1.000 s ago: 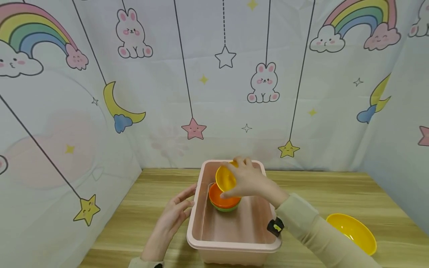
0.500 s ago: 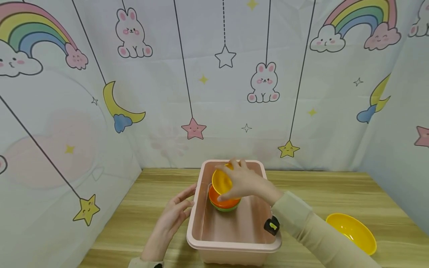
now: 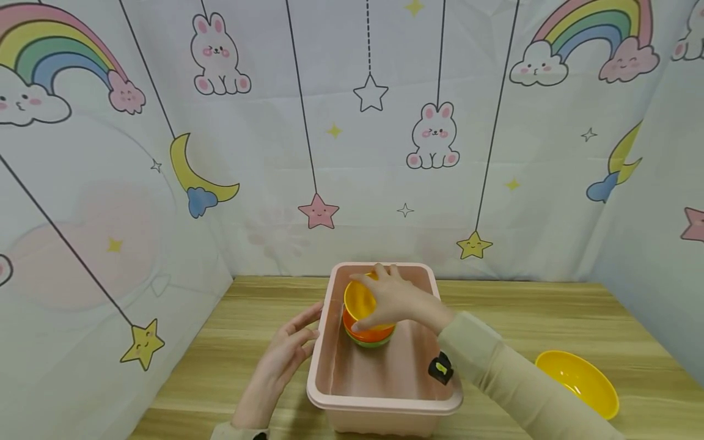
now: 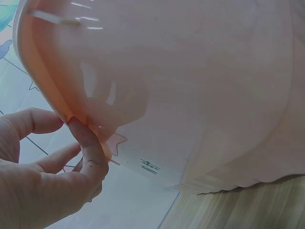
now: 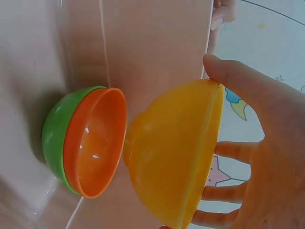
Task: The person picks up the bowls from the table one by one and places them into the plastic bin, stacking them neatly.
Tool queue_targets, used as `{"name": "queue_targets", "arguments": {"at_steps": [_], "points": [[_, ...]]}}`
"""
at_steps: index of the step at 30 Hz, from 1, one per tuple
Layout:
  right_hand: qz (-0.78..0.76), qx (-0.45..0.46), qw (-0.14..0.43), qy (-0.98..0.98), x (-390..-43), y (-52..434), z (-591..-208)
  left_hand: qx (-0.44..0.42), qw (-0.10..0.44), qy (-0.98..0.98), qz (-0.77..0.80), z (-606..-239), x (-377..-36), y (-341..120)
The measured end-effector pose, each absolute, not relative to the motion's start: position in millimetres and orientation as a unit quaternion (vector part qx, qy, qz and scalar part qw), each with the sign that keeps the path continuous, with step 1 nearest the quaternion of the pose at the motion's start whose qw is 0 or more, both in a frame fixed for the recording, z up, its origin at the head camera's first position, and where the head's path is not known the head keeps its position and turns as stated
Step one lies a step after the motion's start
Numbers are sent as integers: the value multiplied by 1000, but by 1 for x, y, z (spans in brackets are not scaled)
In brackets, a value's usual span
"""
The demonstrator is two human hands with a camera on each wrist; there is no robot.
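My right hand (image 3: 393,297) spans a yellow bowl (image 3: 360,299) and grips it at the rim, thumb on one side and fingers on the other. The bowl is tilted, its base close to an orange bowl (image 5: 102,143) in the right wrist view. That orange bowl sits nested in a green bowl (image 5: 55,136), inside the pink bin (image 3: 385,402) near its left wall. Outside the bin, my left hand (image 3: 286,348) touches the left rim with its fingers extended; the left wrist view shows the fingertips (image 4: 83,131) right at the rim.
Another yellow bowl (image 3: 583,382) rests on the wooden table (image 3: 264,293) to the right of the bin. A curtain (image 3: 368,159) printed with rabbits, stars and rainbows hangs behind and at both sides.
My right hand has moved the yellow bowl left and slightly down, so it now overlaps more of the orange bowl. The left hand and the bin have stayed in place.
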State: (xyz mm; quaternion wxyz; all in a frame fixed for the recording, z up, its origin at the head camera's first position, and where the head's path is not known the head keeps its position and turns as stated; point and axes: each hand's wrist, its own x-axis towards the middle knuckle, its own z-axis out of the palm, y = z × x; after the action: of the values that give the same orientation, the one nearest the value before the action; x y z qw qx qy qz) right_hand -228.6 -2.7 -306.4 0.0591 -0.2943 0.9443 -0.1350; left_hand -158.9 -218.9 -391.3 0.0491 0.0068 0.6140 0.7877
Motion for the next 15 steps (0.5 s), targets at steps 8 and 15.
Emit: {"name": "queue_targets", "arguments": {"at_steps": [8,15], "points": [[-128,-296,59,945,-231,-7,-312,5,48,615,787,-392,-159,-219],[-121,-304,59,943,-233,-8,-318,7,46,615,787,-391,-158,-218]]}}
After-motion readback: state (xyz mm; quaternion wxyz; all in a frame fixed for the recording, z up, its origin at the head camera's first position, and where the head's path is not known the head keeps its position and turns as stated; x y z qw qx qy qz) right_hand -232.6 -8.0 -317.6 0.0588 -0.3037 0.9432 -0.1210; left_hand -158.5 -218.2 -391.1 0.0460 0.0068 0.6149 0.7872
